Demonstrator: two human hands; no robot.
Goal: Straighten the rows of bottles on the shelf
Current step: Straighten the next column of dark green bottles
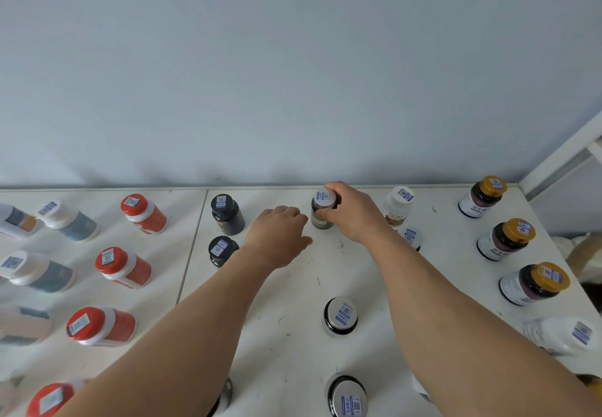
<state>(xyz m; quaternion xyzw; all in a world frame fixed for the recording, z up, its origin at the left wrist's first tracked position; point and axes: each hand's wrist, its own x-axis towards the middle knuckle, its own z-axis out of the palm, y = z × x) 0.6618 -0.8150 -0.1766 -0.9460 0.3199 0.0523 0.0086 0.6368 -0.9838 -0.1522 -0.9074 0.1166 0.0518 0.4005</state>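
Rows of small bottles stand on a white shelf against a pale wall. My right hand grips a dark bottle with a silver cap near the back edge, fingers curled round its cap and side. Just left of that bottle, my left hand hovers with its fingers curled loosely and nothing in it. Two black-capped bottles stand left of my left hand, one behind the other. Two more silver-capped bottles stand nearer to me in the same column.
Red-capped bottles and white-capped grey bottles fill the left panel. Gold-capped dark bottles line the right edge, with white bottles between. A white frame post rises at the right corner. A seam splits the shelf panels.
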